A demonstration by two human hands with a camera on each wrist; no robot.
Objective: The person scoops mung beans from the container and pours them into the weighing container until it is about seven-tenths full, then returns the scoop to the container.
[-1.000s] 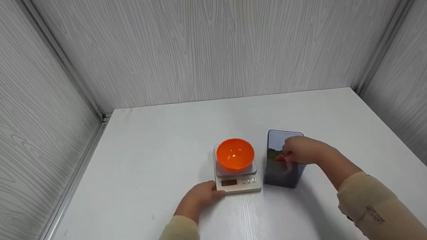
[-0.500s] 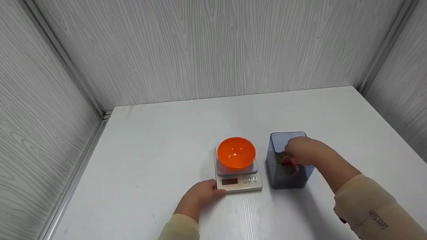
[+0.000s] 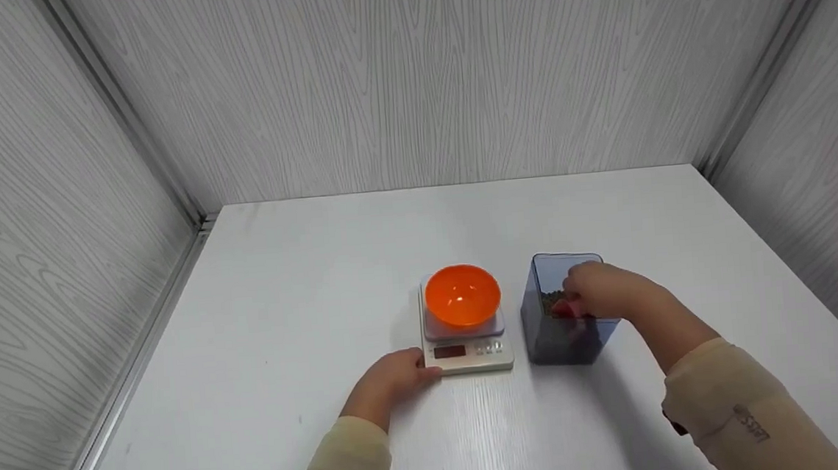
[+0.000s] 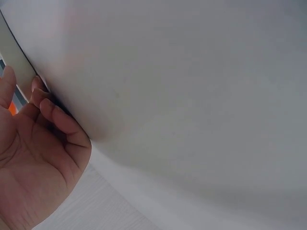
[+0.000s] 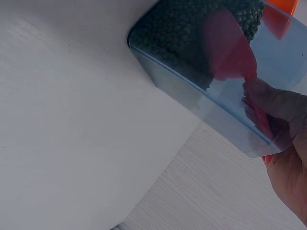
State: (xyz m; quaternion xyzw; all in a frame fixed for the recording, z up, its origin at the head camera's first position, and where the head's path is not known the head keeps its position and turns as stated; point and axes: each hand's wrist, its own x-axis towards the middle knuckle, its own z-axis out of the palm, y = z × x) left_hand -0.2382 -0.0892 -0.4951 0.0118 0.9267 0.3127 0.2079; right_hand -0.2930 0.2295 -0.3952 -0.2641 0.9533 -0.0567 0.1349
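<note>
Orange plastic bowl (image 3: 462, 297) sitting empty on the steel platform of a small white kitchen scale (image 3: 467, 337), near the middle of the white bench (image 3: 307, 324). Resting against the scale's near left corner, the left hand (image 3: 392, 380), fingers loosely curled and touching the casing without wrapping round it; in the left wrist view the same left hand (image 4: 36, 158) lying beside the scale's edge, fingertips against it, a sliver of orange showing past them. Standing upright just right of the scale, apart from it, a tall clear blue-tinted container (image 3: 565, 313) with no lid, partly filled with small dark green beans (image 5: 192, 33). Reaching down through the container's open top, the right hand (image 3: 600, 292), fingers pinching the handle of a red scoop (image 3: 563, 307). In the right wrist view, the red scoop (image 5: 230, 50) showing through the container (image 5: 192, 91) wall, its bowl lying on the beans, its handle held between the fingers of the right hand (image 5: 283, 158) at the rim. Beige sleeves (image 3: 733, 408) covering both forearms. Grey wood-grain panels (image 3: 408, 81) enclosing the bench behind and at both sides.
</note>
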